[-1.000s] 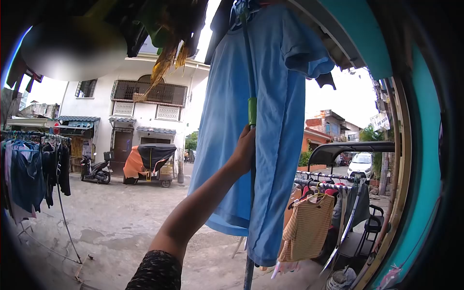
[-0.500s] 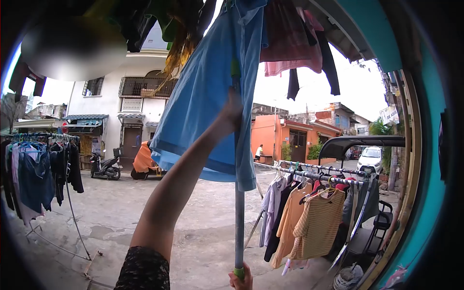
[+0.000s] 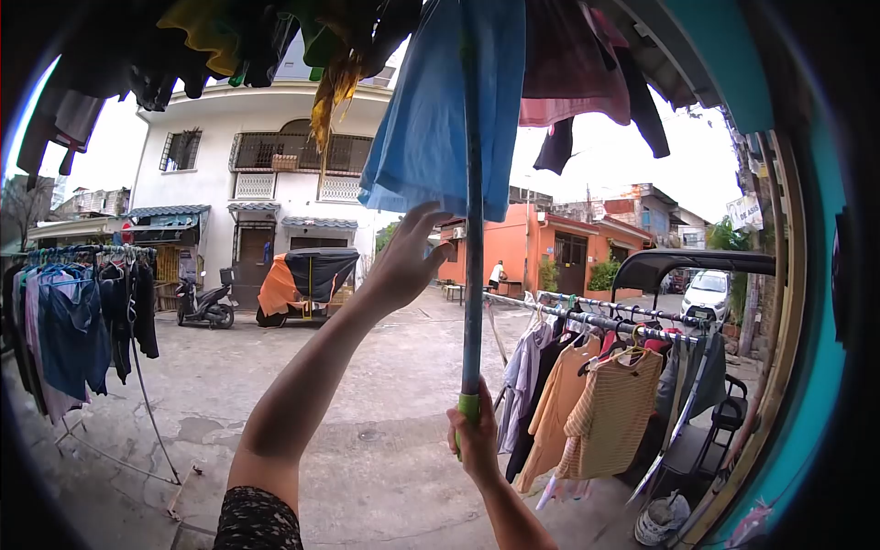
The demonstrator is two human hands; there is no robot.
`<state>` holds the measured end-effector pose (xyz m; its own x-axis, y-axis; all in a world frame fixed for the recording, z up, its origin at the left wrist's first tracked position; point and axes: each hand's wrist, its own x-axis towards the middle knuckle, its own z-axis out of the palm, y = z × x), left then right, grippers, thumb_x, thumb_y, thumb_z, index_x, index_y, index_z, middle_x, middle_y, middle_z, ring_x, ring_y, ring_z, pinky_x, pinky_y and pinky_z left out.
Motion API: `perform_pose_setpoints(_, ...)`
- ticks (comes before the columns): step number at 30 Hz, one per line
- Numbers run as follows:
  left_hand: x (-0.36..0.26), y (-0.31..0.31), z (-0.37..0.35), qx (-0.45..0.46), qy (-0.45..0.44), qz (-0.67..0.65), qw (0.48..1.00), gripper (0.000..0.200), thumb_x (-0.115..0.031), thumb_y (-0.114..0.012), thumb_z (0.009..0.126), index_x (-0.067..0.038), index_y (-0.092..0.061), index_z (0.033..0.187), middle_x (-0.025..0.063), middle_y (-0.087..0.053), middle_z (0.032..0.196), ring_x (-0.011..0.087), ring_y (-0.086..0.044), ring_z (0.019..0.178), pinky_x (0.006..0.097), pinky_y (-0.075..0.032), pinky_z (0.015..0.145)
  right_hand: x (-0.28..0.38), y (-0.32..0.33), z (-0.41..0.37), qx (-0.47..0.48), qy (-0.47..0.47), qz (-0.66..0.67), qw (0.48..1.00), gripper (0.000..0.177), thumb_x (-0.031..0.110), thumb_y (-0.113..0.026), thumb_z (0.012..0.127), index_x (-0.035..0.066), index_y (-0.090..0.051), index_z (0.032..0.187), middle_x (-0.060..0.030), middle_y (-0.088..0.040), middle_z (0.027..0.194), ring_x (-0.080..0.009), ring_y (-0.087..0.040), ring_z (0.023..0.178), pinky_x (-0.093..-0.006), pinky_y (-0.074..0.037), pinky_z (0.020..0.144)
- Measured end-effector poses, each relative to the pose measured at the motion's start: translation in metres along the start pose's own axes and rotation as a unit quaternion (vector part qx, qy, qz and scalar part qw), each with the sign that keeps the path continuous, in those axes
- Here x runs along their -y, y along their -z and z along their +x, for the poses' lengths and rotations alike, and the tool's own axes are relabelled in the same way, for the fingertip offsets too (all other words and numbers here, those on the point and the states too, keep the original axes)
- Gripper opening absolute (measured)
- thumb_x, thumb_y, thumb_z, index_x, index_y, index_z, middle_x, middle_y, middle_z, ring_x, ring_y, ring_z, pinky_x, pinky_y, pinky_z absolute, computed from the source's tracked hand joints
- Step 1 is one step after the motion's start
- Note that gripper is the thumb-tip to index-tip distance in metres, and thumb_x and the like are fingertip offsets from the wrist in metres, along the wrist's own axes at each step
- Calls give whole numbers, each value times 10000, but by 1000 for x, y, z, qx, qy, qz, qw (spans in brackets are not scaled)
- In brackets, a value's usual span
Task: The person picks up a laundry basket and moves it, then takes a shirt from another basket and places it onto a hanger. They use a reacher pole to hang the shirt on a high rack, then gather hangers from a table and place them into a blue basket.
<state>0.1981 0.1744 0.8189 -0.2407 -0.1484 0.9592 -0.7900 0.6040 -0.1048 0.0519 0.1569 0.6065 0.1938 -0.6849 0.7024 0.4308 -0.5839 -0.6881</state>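
Note:
A long upright pole (image 3: 473, 275) with a green lower grip stands in front of me, its upper part against a blue garment (image 3: 440, 137) overhead. My right hand (image 3: 475, 438) is wrapped round the green grip at the pole's lower end. Left of the pole, my left hand (image 3: 405, 261) is raised just under the garment's hem, fingers apart, holding nothing. The pole's top is out of view.
Dark clothes (image 3: 211, 37) and a pink garment (image 3: 577, 69) hang overhead. Clothes racks stand at left (image 3: 87, 249) and right (image 3: 600, 321). A bucket (image 3: 662, 521) sits low right. Across the street are a motorcycle (image 3: 203, 301), a covered tricycle (image 3: 307, 284) and a person (image 3: 496, 274).
The blue garment and the pole's green grip are higher in view. My left hand has come off the pole and moved down and left. My right hand has risen with the grip.

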Motion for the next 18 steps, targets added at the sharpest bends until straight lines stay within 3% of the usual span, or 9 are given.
perform_pose_setpoints(7, 4, 14, -7, -52, -5, 17, 999, 345, -167, -511, 811, -83, -460, 1142, 107, -372, 1254, 258, -486, 1046, 319, -481, 773, 71, -19, 82, 59, 74, 52, 994, 658, 29, -500, 795, 128, -170, 1356, -29, -449, 663, -47, -347, 354, -188, -287, 279)
perform_pose_setpoints(11, 2, 24, -21, -20, 1, 51, 999, 331, -147, -518, 806, -94, -464, 1129, 100, -374, 1256, 251, -480, 1056, 319, -484, 767, 101, -35, 138, 75, 127, 84, 986, 647, 62, -511, 793, 139, -192, 1350, -29, -436, 627, -59, -364, 341, -193, -283, 263)
perform_pose_setpoints(18, 15, 54, -44, -10, -19, 83, 996, 305, -132, -512, 808, -96, -466, 1108, 94, -386, 1258, 245, -442, 1110, 322, -483, 767, 174, -40, 215, 102, 152, 54, 982, 529, 104, -512, 787, 161, -318, 1276, 4, -410, 556, -71, -369, 342, -202, -287, 267)
